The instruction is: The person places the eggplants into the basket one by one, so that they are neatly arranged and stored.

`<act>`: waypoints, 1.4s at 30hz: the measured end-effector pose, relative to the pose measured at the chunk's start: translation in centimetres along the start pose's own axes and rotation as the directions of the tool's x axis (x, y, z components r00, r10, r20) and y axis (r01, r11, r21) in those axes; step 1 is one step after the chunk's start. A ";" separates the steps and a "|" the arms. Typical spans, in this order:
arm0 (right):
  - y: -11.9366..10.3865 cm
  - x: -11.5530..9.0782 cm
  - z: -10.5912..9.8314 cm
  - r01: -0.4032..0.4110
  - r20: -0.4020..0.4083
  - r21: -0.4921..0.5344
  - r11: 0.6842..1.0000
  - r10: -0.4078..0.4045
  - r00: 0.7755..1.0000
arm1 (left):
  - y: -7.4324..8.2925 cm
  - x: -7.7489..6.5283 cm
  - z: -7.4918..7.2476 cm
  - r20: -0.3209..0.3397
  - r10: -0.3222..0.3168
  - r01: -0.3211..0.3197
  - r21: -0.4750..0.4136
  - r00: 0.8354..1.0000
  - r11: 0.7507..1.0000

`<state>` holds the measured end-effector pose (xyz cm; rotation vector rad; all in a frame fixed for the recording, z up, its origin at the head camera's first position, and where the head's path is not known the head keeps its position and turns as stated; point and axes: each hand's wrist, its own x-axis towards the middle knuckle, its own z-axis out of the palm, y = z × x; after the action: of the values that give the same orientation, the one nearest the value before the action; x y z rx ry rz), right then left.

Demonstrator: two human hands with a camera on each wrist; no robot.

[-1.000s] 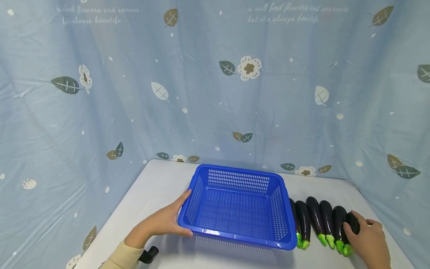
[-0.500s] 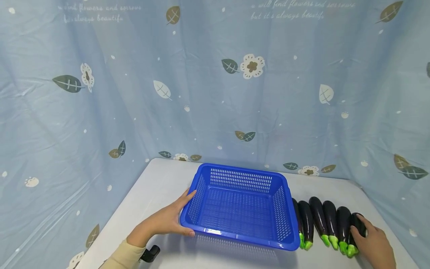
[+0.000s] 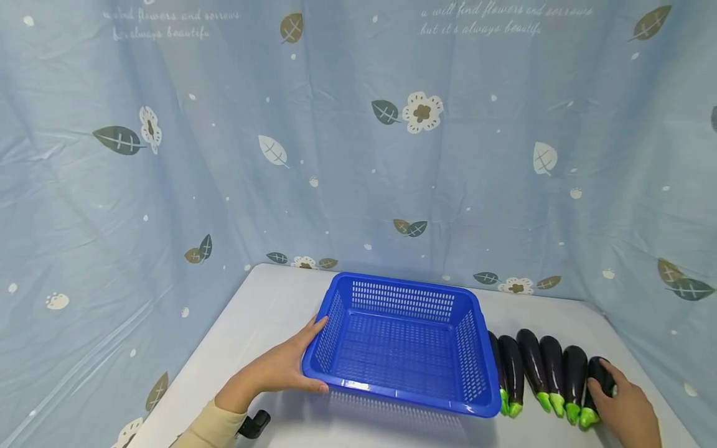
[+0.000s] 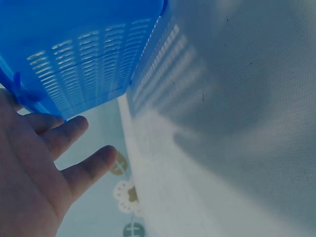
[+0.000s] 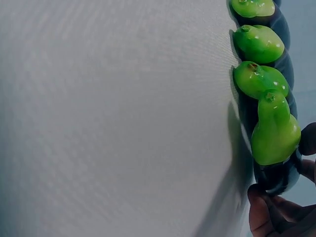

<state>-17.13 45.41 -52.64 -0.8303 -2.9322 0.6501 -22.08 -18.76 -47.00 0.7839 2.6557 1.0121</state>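
Note:
In the head view a blue plastic basket [image 3: 414,397] with slotted walls faces me, with nothing inside it. My left hand [image 3: 280,368] holds its left side, fingers over the rim and thumb at the front corner. The left wrist view has this hand [image 4: 29,168] beside the basket wall [image 4: 79,22], two fingers extended past it. To the right lie several dark purple eggplants [image 3: 532,361], side by side, green stem ends toward me. My right hand [image 3: 628,404] grips the rightmost eggplant [image 3: 594,389]. In the right wrist view, fingers [image 5: 261,217] curl round this eggplant [image 5: 274,140].
Both stand on a white tabletop [image 3: 269,298]. A blue curtain [image 3: 336,155] printed with leaves and flowers hangs behind and at both sides. By my left wrist is a small black object [image 3: 254,424]. The basket partly hides the leftmost eggplant.
The view has shifted slightly, so everything sits a little farther right. My right hand stays on the rightmost eggplant, which now lies slightly apart from its neighbor at the top. The left hand keeps its hold.

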 end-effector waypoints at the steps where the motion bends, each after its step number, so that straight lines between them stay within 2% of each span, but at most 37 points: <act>1: 0.0 -0.1 -0.1 -0.001 0.001 0.005 1.000 0.001 1.000 | 0.0 0.0 0.0 -0.001 -0.002 0.002 0.006 1.000 1.000; 9: -0.5 -0.4 -0.4 -0.015 -0.002 0.025 1.000 0.015 1.000 | -0.1 -0.2 0.1 -0.022 -0.021 0.021 0.042 1.000 0.999; 13: -0.4 -0.3 -0.5 -0.014 0.003 0.032 0.999 0.014 1.000 | -0.1 -0.1 0.2 -0.031 -0.008 0.010 0.057 0.999 0.998; 19: -0.5 0.1 -0.7 -0.005 -0.006 0.045 0.999 0.006 1.000 | 0.0 -0.2 0.3 -0.032 0.005 -0.004 0.034 0.999 0.999; 24: -0.8 -0.1 -0.9 0.002 -0.017 0.061 0.998 -0.001 1.000 | 0.0 -0.2 0.2 -0.043 0.038 -0.036 0.045 0.998 0.998; 37: -2.7 -0.7 -1.0 0.049 -0.085 0.122 0.991 -0.038 0.996 | -0.2 -0.3 0.4 -0.064 0.053 -0.050 0.050 0.997 0.997; 42: -3.1 -0.8 -1.1 0.093 -0.101 0.122 0.988 -0.081 0.992 | -0.2 -0.4 0.4 -0.072 0.062 -0.059 0.045 0.995 0.997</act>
<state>-17.81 43.00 -50.31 -0.6969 -2.7891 0.7586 -21.70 -18.88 -47.49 0.8566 2.7394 1.0209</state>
